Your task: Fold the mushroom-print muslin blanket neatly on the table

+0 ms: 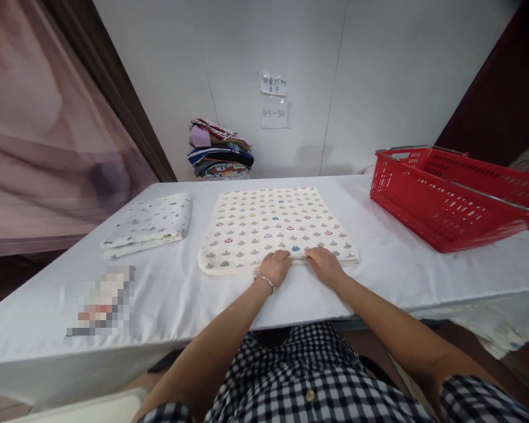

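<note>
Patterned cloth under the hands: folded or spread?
Folded: layered edges show by the right hand, at the cloth's near side.

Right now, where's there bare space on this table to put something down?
Bare white cloth shows between the patterned fabric and the red basket, and left of that fabric, up to the folded cloth and the blurred item. It's crowded at the fabric's near edge, where the left hand and right hand rest.

On the wall, the lower paper (274, 114) reads "45-50"; the upper paper (274, 85) bears handwritten Chinese characters, too blurred for me to read fully.
</note>
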Demonstrator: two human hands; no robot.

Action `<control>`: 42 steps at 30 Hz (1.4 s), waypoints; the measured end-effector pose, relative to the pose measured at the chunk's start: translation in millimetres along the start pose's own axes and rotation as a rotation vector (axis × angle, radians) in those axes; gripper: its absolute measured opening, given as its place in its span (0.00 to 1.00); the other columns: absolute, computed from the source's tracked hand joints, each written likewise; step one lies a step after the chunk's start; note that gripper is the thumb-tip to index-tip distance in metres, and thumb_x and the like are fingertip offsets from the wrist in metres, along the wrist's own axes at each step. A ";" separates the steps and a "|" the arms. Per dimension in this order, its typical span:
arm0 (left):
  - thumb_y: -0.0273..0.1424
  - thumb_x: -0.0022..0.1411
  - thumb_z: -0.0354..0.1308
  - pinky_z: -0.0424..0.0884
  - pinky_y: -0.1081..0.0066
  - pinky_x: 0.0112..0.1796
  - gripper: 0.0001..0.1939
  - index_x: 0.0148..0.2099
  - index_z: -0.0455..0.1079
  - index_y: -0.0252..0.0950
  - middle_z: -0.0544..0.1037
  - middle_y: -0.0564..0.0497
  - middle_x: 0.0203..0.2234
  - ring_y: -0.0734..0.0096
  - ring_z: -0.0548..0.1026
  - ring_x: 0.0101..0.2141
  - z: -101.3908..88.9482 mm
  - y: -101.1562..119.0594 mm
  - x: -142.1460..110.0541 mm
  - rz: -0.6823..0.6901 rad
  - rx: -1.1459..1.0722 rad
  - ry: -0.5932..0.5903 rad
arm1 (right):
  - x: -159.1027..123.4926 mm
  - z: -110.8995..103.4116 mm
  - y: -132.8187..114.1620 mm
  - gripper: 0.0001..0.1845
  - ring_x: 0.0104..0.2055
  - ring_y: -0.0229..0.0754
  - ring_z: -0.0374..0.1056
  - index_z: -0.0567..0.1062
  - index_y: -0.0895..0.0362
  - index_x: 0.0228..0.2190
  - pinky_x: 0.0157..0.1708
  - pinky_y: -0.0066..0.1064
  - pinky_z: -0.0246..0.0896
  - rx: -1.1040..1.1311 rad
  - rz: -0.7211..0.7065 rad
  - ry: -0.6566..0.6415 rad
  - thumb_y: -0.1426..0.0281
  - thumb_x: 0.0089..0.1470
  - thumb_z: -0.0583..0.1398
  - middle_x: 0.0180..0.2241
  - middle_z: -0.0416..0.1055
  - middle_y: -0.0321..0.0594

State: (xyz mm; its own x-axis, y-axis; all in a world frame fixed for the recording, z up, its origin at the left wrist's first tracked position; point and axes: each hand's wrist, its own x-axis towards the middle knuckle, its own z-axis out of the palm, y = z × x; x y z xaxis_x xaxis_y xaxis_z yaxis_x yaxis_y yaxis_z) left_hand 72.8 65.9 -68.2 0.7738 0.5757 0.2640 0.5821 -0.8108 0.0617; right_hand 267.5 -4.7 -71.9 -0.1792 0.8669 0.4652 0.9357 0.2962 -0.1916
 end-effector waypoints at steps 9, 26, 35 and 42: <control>0.24 0.62 0.47 0.65 0.65 0.43 0.12 0.37 0.72 0.38 0.73 0.50 0.47 0.66 0.69 0.46 -2.2 2.5 4.1 -0.002 -0.015 -0.007 | 0.5 -1.7 -0.8 0.09 0.32 0.42 0.60 0.68 0.56 0.31 0.34 0.33 0.54 0.013 0.030 -0.008 0.73 0.59 0.49 0.29 0.68 0.41; 0.20 0.60 0.45 0.65 0.64 0.40 0.11 0.40 0.66 0.35 0.72 0.46 0.36 0.66 0.70 0.39 -0.6 4.6 0.2 0.042 0.019 -0.022 | -1.9 -7.7 -8.9 0.03 0.35 0.44 0.60 0.66 0.56 0.30 0.36 0.34 0.53 0.010 -0.069 -0.028 0.74 0.54 0.53 0.31 0.67 0.41; 0.18 0.57 0.46 0.65 0.66 0.38 0.12 0.38 0.66 0.35 0.72 0.47 0.33 0.66 0.71 0.37 -4.9 5.7 0.9 0.019 0.036 -0.049 | 0.7 -5.5 -6.4 0.06 0.34 0.43 0.60 0.66 0.56 0.30 0.36 0.33 0.53 -0.010 -0.049 -0.059 0.73 0.58 0.51 0.29 0.67 0.40; 0.19 0.59 0.45 0.65 0.67 0.38 0.11 0.38 0.67 0.35 0.73 0.47 0.33 0.67 0.72 0.37 -4.6 5.2 2.6 0.010 0.041 -0.061 | 4.7 -6.2 -2.8 0.11 0.35 0.43 0.62 0.68 0.57 0.35 0.36 0.34 0.55 -0.001 -0.068 -0.089 0.74 0.60 0.47 0.32 0.70 0.42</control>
State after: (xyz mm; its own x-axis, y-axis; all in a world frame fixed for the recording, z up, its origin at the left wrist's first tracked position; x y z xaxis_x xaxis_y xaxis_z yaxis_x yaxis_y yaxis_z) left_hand 76.6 62.7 -62.8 0.7927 0.5740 0.2052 0.5831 -0.8122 0.0195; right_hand 266.0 -3.9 -63.8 -0.2687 0.8769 0.3986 0.9206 0.3555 -0.1615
